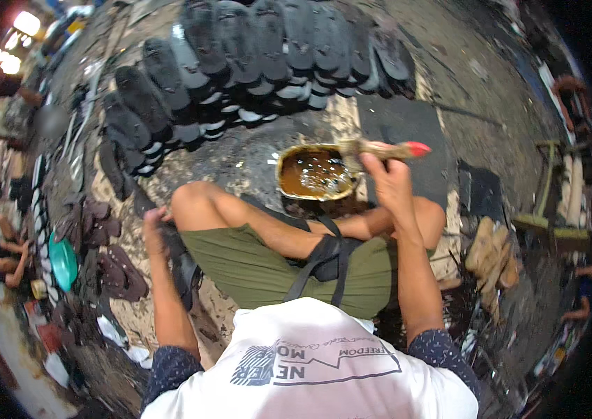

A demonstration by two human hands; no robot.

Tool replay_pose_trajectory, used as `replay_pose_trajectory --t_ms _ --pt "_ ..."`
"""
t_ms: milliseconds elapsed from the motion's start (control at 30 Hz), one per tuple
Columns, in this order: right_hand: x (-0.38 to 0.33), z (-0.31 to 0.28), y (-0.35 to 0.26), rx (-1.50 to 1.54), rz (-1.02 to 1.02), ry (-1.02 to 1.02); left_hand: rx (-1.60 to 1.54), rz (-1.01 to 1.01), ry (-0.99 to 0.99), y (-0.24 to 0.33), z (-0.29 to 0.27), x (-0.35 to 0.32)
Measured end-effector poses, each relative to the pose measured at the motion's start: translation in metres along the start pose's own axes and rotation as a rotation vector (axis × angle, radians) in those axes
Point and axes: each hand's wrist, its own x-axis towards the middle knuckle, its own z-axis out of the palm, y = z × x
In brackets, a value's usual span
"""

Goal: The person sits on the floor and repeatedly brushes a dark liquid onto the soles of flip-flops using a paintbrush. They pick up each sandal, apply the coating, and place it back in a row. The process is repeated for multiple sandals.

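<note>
My right hand [392, 183] is closed around the wooden handle of a paintbrush [388, 150] with a red tip. Its bristle end is over the right rim of a tub [280, 174] of shiny brown liquid, perhaps glue. Beside my left knee is my left hand [156, 220], its fingers smeared by motion. Close to its fingertips lies a dark sole-like piece [143, 200]; whether they touch, I cannot tell. A black piece with straps [325, 260] rests on my lap between my crossed legs.
Beyond the tub, stacked dark shoe soles [240, 45] form a curved row. A black flat sheet [404, 122] lies right of it. At left are brown shoe pieces [121, 272] and a green basin [62, 262]; at right, tan shoe-form shapes [489, 255]. Another person [11, 262] sits far left.
</note>
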Motion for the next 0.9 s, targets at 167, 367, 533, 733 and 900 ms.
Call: replay_pose_trajectory --t_ms 167,367,533,733,900 --pt "0.008 0.038 0.024 -0.296 -0.021 -0.156 0.221 -0.016 -0.167 0.106 0.057 -0.072" --pt "0.023 0.049 0.042 -0.495 -0.355 -0.048 0.861 0.42 -0.166 0.082 0.12 -0.109" --pt "0.019 -0.033 0.035 -0.276 -0.329 0.006 0.549 0.389 -0.124 0.077 0.111 -0.099" --pt "0.015 -0.077 -0.023 0.135 -0.125 0.257 -0.374 -0.128 -0.578 0.115 0.208 -0.105" --pt "0.019 0.055 -0.106 0.382 -0.309 0.096 -0.474 -0.321 -0.564 0.106 0.31 -0.154"
